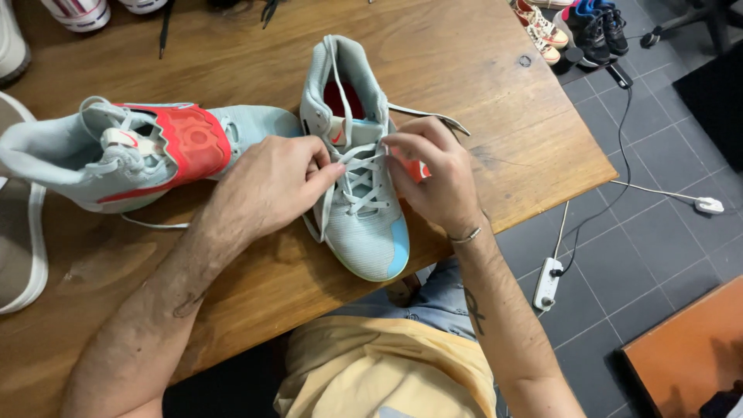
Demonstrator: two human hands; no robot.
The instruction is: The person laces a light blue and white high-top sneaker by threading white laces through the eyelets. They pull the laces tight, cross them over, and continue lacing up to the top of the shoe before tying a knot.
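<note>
Both hands work on one shoe. Our left hand (pixel 271 186) lies across the inner side of the pale grey-green mesh sneaker with a light blue toe edge (pixel 357 174), fingers bent and drawn together, their tips pinching the white flat laces (pixel 357 179) at the middle rows. Our right hand (pixel 433 174) meets it from the opposite side, thumb and forefinger pressed together on the same laces near the upper eyelets. A thin metal bracelet (pixel 466 235) circles the right wrist.

The sneaker stands upright on its sole on the brown wooden surface (pixel 480 85), toe pointing toward us and overhanging the near edge slightly, red lining visible in its opening. A loose strap end (pixel 429 116) projects from the shoe behind the right hand.

Just beside the left hand, the matching pale grey-green sneaker with a red-orange side panel (pixel 139 151) lies on its side, toe touching or nearly touching the first shoe; we cannot tell which. One of its laces trails onto the surface below it.

Further out, a dark grey tiled floor (pixel 658 255) carries a white power strip (pixel 547 283) with cables, and several coloured shoes (pixel 573 27) stand near the far corner of the surface.
</note>
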